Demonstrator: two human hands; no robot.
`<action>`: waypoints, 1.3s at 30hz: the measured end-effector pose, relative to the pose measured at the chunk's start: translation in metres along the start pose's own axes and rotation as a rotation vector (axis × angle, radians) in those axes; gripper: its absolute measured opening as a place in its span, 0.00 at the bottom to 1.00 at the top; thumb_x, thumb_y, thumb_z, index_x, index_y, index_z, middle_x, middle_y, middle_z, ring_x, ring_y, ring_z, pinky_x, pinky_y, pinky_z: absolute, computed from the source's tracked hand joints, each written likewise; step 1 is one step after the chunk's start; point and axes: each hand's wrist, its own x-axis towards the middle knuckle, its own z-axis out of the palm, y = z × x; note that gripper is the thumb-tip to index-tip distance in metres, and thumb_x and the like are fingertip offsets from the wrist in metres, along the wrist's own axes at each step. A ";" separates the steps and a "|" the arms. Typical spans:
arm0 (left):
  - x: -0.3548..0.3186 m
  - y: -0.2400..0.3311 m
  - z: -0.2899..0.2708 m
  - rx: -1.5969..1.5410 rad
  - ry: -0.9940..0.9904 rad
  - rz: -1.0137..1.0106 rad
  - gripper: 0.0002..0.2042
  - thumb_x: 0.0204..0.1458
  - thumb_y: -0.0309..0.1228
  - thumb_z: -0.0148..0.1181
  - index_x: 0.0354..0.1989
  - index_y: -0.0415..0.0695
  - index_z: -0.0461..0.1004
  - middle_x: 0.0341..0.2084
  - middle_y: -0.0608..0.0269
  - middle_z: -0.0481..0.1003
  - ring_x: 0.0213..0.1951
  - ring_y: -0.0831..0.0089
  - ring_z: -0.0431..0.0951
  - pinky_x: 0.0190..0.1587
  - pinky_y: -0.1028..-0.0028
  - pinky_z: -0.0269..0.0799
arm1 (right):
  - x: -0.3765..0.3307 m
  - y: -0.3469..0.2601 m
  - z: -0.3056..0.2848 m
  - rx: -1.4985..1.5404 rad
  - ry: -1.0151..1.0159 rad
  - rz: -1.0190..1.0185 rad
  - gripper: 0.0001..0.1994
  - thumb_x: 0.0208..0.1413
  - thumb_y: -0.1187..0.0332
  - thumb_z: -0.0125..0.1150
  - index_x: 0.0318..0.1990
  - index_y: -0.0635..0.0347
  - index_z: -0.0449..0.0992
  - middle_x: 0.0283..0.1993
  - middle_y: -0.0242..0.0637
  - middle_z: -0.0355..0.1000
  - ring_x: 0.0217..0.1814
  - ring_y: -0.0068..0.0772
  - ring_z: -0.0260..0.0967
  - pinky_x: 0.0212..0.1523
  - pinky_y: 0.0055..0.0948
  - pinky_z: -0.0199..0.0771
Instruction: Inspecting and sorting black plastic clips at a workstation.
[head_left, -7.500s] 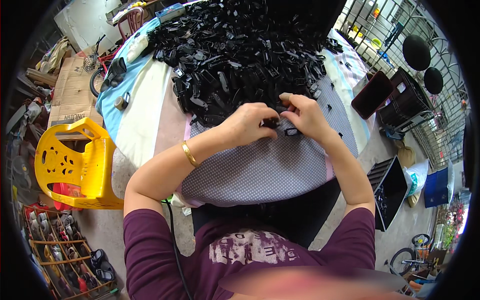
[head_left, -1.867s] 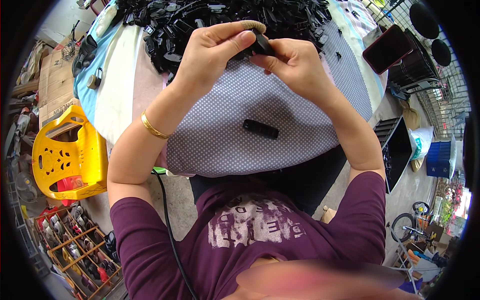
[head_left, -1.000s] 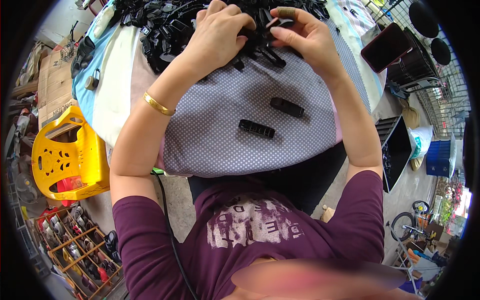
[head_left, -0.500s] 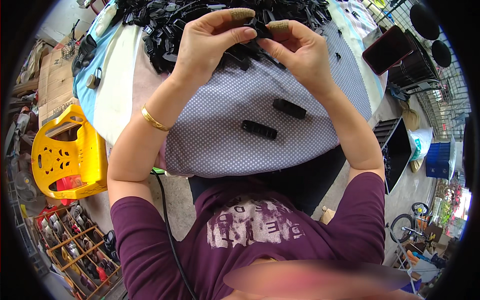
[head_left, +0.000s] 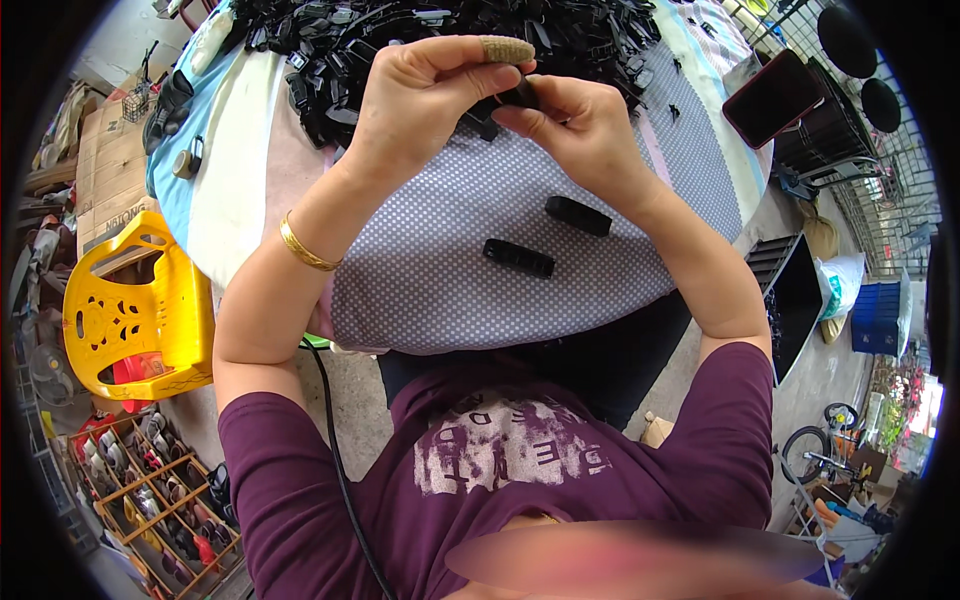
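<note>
Both hands are raised over the far part of the bench (head_left: 430, 290), which is covered with a grey dotted cloth. The left hand (head_left: 425, 95) and the right hand (head_left: 580, 130) meet on one small black plastic piece (head_left: 505, 100). The left thumb and a taped fingertip pinch it from the left. The right fingers (head_left: 520, 118) are closed on its other end, so both hands are clamped on the same piece. A gold bangle (head_left: 303, 245) sits on the left wrist.

Just beyond the hands lies a big heap of black plastic parts (head_left: 400, 40), spread across the far side of the bench. Nearer the person, two finished black clips lie apart on the cloth: one clip (head_left: 578, 215) to the right, and another clip (head_left: 519, 258) near it to the left.

A red phone (head_left: 775, 95) rests at the far right edge of the bench. A yellow plastic chair (head_left: 135, 310) stands on the floor to the left.
</note>
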 end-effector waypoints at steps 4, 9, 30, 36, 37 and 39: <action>0.000 0.001 0.003 -0.045 -0.003 -0.083 0.14 0.47 0.19 0.57 0.45 0.39 0.73 0.35 0.56 0.77 0.38 0.73 0.77 0.45 0.77 0.73 | 0.009 -0.001 -0.018 -0.222 -0.120 0.044 0.15 0.46 0.68 0.65 0.41 0.65 0.74 0.27 0.33 0.72 0.27 0.19 0.67 0.30 0.19 0.69; -0.016 0.022 0.025 0.371 -0.427 -0.231 0.18 0.41 0.26 0.64 0.44 0.41 0.73 0.32 0.57 0.77 0.36 0.73 0.75 0.37 0.75 0.71 | 0.006 0.023 -0.036 -0.629 -0.117 -0.121 0.20 0.38 0.64 0.67 0.41 0.59 0.73 0.26 0.37 0.70 0.28 0.35 0.68 0.31 0.29 0.70; 0.011 0.002 -0.011 0.201 0.067 -0.282 0.10 0.51 0.30 0.57 0.40 0.42 0.75 0.26 0.68 0.72 0.28 0.82 0.72 0.29 0.85 0.67 | 0.014 0.009 -0.018 -0.252 0.066 -0.433 0.13 0.56 0.73 0.51 0.47 0.68 0.71 0.32 0.34 0.71 0.35 0.22 0.71 0.37 0.17 0.72; 0.006 -0.002 -0.015 -0.571 -0.025 -0.416 0.16 0.52 0.30 0.57 0.46 0.32 0.69 0.31 0.59 0.75 0.29 0.79 0.75 0.30 0.84 0.71 | 0.010 0.010 -0.014 0.089 0.103 -0.205 0.12 0.56 0.73 0.51 0.46 0.68 0.71 0.36 0.36 0.73 0.37 0.26 0.73 0.39 0.21 0.76; 0.005 0.000 -0.010 -0.500 -0.021 -0.348 0.16 0.51 0.29 0.57 0.47 0.33 0.69 0.32 0.58 0.75 0.29 0.78 0.75 0.31 0.83 0.71 | 0.011 0.008 -0.016 0.181 0.105 -0.135 0.12 0.57 0.72 0.50 0.46 0.67 0.71 0.36 0.37 0.73 0.36 0.26 0.73 0.38 0.21 0.76; 0.004 0.003 -0.005 -0.397 -0.020 -0.265 0.15 0.51 0.26 0.57 0.47 0.34 0.70 0.32 0.58 0.76 0.31 0.78 0.76 0.34 0.82 0.72 | 0.010 0.008 -0.020 0.259 0.086 -0.087 0.12 0.58 0.71 0.50 0.47 0.65 0.71 0.35 0.38 0.74 0.33 0.26 0.74 0.36 0.22 0.77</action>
